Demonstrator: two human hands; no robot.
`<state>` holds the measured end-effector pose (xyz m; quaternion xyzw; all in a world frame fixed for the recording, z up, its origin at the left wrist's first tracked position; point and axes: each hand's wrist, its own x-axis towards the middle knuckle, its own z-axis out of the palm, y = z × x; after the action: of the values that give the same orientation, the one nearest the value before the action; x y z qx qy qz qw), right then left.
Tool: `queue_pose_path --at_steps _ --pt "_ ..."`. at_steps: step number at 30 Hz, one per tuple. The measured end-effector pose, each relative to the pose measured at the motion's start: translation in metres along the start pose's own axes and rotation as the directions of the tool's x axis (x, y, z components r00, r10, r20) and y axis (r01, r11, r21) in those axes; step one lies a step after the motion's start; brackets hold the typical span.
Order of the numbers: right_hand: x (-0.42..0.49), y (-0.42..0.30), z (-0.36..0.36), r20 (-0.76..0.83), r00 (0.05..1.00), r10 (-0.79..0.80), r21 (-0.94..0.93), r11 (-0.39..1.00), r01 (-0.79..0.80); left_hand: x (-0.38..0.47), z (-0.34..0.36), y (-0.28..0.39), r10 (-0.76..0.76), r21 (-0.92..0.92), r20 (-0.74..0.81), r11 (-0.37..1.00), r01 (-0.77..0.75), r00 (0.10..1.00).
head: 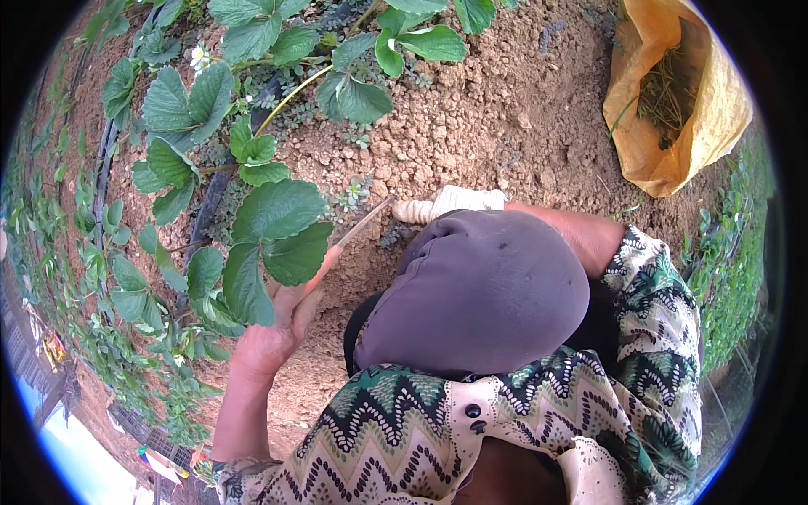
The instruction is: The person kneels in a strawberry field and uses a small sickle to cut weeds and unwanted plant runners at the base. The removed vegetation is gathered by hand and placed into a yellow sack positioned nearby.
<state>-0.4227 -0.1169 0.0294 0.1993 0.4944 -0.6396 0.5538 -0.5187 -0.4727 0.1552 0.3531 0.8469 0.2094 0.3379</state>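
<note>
My left hand (pixel 293 309) is bare and partly hidden under the leaves of a strawberry plant (pixel 278 214). It grips a thin, pointed tool (pixel 367 221), which slants up over the soil; its exact kind is unclear. The tool's tip ends beside my right hand (pixel 451 203), which wears a dirty white glove. That hand lies low over the crumbly soil, with its underside hidden behind my trouser-covered knee (pixel 486 290). Whether it holds anything cannot be seen. A small weed (pixel 353 192) grows just left of the tool's tip.
A yellow woven sack (pixel 710 120) with pulled grass and weeds (pixel 669 95) inside stands at the upper right. A black drip hose (pixel 211 196) runs beneath the strawberry plants. One white strawberry flower (pixel 199 58) shows at the upper left. More green rows (pixel 732 271) lie on the right.
</note>
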Motion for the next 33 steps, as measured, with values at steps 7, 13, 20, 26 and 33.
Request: queue_pose_path --at_steps 7,13,20,26,33 --pt "0.009 -0.030 0.022 -0.086 0.990 -0.115 -0.133 0.986 0.103 0.008 -0.003 0.016 -0.021 -0.063 -0.057 0.998 0.017 0.998" --pt "0.028 -0.058 0.034 -0.063 0.970 -0.236 -0.177 0.959 0.222 -0.039 -0.020 0.020 -0.330 -0.122 0.096 0.932 0.340 0.939" --pt "0.005 -0.127 0.037 0.128 0.889 -0.440 -0.385 0.804 0.453 -0.119 0.018 0.018 -0.623 -0.515 -0.140 0.710 0.481 0.769" --pt "0.034 -0.158 0.072 0.353 0.792 -0.498 -0.931 -0.104 0.349 -0.101 0.069 0.030 -0.685 -0.541 -0.222 0.678 0.497 0.693" --pt "0.033 -0.155 0.063 0.424 0.756 -0.498 -0.904 -0.183 0.387 -0.107 0.046 0.042 -0.695 -0.788 0.238 0.269 0.553 0.678"
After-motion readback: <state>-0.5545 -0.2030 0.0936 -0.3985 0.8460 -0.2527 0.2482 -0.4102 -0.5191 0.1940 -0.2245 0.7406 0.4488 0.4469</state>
